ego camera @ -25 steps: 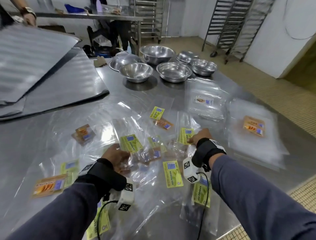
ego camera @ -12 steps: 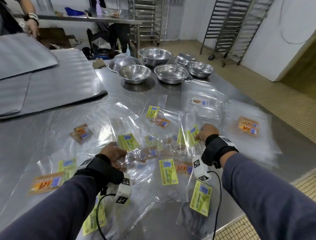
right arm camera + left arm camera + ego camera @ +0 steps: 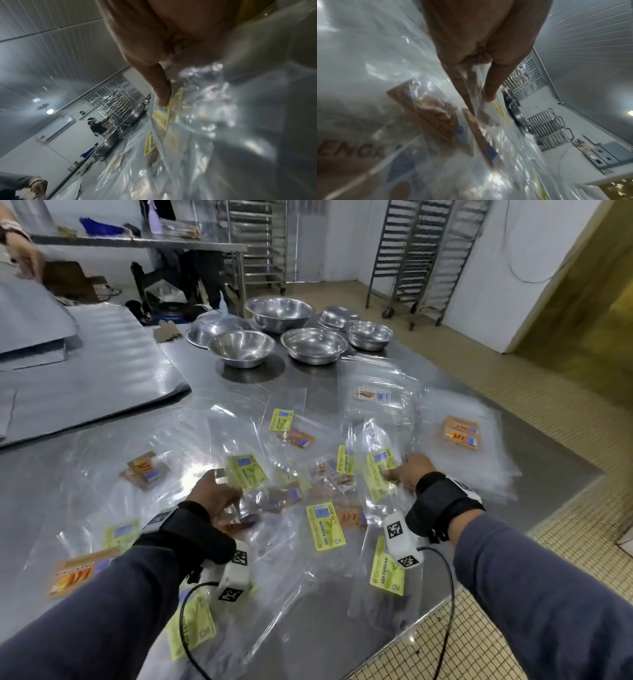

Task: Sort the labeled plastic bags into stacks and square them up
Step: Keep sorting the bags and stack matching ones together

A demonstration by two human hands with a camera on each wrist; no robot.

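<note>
Clear plastic bags with yellow-green labels (image 3: pixel 324 530) and orange labels (image 3: pixel 145 469) lie scattered on the steel table (image 3: pixel 44 474). My left hand (image 3: pixel 222 494) sits in the middle of the pile. In the left wrist view it (image 3: pixel 479 100) pinches a clear bag (image 3: pixel 476 83) between thumb and finger, above orange-labelled bags (image 3: pixel 436 117). My right hand (image 3: pixel 397 474) holds a yellow-labelled bag (image 3: pixel 378 474) raised off the pile, with the thumb (image 3: pixel 162 94) on its label (image 3: pixel 161 116). An orange-labelled stack (image 3: pixel 460 433) and a pale-labelled stack (image 3: pixel 373 395) lie at the right.
Several steel bowls (image 3: pixel 241 349) stand at the back of the table. Grey sheets (image 3: pixel 85 378) cover the back left, where another person's hand (image 3: pixel 25 258) reaches in. The table's edge (image 3: pixel 561 494) runs just right of the stacks. Metal racks (image 3: pixel 424 261) stand by the wall.
My right hand has raised its yellow-labelled bag off the pile. My left hand stays almost in place. The other person has drawn a grey sheet away to the left.
</note>
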